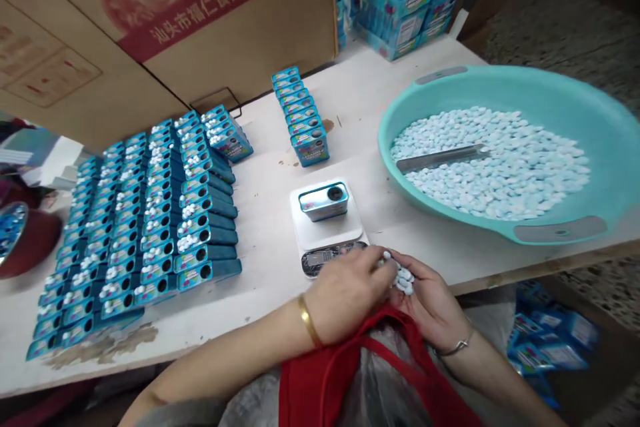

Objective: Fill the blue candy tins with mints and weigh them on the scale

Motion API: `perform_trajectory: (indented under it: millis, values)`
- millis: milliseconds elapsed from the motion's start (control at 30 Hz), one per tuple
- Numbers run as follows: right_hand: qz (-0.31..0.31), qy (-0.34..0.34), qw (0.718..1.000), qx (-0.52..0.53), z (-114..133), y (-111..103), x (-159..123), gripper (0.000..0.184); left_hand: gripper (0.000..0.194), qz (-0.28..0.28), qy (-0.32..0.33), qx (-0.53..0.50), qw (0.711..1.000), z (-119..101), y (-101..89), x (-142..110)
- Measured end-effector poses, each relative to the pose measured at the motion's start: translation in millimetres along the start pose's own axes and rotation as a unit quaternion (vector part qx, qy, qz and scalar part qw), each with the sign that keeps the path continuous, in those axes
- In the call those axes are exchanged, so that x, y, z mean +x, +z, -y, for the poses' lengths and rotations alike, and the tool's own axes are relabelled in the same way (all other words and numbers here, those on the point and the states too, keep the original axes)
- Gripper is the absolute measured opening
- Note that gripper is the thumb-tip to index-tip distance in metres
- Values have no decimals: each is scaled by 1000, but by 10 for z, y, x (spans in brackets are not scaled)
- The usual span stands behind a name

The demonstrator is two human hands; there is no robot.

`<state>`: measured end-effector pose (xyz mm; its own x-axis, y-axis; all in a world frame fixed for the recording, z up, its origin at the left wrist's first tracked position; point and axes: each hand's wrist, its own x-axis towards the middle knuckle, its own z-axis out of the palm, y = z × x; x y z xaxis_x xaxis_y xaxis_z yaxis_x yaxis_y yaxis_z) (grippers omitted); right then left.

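Observation:
My right hand (433, 300) is cupped palm-up at the table's front edge, with a small heap of white and pale blue candies (403, 279) in it. Over that palm reaches my left hand (347, 287), its fingers bent together at the candies; one white piece shows by the fingertips. Just beyond my left hand lies a white digital scale (327, 235), its dark display strip partly covered by the hand. On its platform stands a blue tin (325, 202), upright, with a round dark hole in its top.
Rows of blue tins (150, 213) fill the left side, several with candies on top. A short row of tins (301, 113) stands behind the scale. At right, a turquoise basin (500, 230) holds candies and a metal scoop (440, 158). Cardboard boxes (270, 20) and wrapped packs (400, 7) stand behind.

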<state>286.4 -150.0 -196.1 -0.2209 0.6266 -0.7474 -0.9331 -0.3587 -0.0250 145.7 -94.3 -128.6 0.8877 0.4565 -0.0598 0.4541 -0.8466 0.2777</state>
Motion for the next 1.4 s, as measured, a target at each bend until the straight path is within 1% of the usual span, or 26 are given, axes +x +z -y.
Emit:
perform_trajectory:
  millis: [67, 100, 133, 200, 267, 367, 533, 600, 667, 733, 767, 833, 867, 900, 933, 1000, 1033, 1067, 1167, 1200, 1300, 1400]
  values:
    - [-18, 26, 999, -10, -25, -31, -22, 9, 19, -9, 2, 24, 1000, -109, 249, 29]
    - [-28, 36, 999, -11, -28, -37, -37, 8, 18, -20, 3, 30, 999, -140, 340, 46]
    - [-38, 43, 998, -12, -28, -34, -54, 8, 16, -33, 5, 29, 999, -158, 406, 62]
    - [-58, 55, 997, -12, -24, -9, -91, 7, 15, -54, 8, 22, 998, -173, 475, 85]
    - [-72, 60, 996, -11, -27, 29, -124, 8, 14, -64, 7, 21, 998, -179, 492, 93]
    - [-71, 55, 996, -5, -46, 67, -152, 15, 15, -60, 7, 26, 998, -186, 501, 92]
    - [-69, 51, 996, -11, -65, 54, -136, 21, 12, -60, 15, 5, 998, -175, 517, 92]
    - [-65, 58, 996, -11, -61, 51, -115, 19, 11, -58, 16, -7, 998, -147, 469, 91]
    - [-63, 58, 996, -5, -52, 67, -90, 14, 15, -47, 26, -25, 998, -88, 360, 76]
    - [-60, 37, 997, 7, -44, 105, -64, 12, 22, -63, 29, -37, 997, 17, 200, 43]
    - [-59, 21, 998, 12, -42, 130, -51, 13, 26, -89, 17, -35, 995, 89, 111, 21]
    - [-61, -10, 998, 15, -44, 185, -29, 14, 40, -158, -45, -6, 986, 270, -64, -21]
    - [-63, -17, 998, 13, -48, 211, -19, 15, 49, -180, -82, 15, 980, 373, -142, -34]
    - [-65, -19, 998, 10, -52, 234, -10, 15, 54, -185, -114, 34, 975, 480, -213, -35]
    - [-66, -20, 998, 10, -57, 252, -1, 15, 53, -174, -137, 50, 974, 588, -275, -25]
    - [-59, -19, 998, 15, -58, 273, 15, 14, 40, -139, -154, 71, 976, 792, -379, 37]
    - [-54, -19, 998, 19, -52, 276, 23, 13, 34, -133, -154, 80, 976, 887, -421, 87]
    - [-50, -21, 998, 23, -41, 275, 33, 13, 30, -141, -153, 89, 974, 977, -458, 146]
    - [-38, -35, 998, 34, 22, 254, 78, 12, 34, -192, -156, 125, 961, 1245, -521, 354]
    - [-35, -42, 998, 39, 49, 245, 99, 12, 34, -201, -157, 135, 958, 1337, -523, 424]
    - [-38, -63, 996, 44, 128, 217, 177, 14, 33, -192, -162, 154, 956, 1602, -470, 598]
    - [-45, -71, 996, 34, 192, 200, 250, 16, 31, -176, -159, 162, 958, 1773, -357, 684]
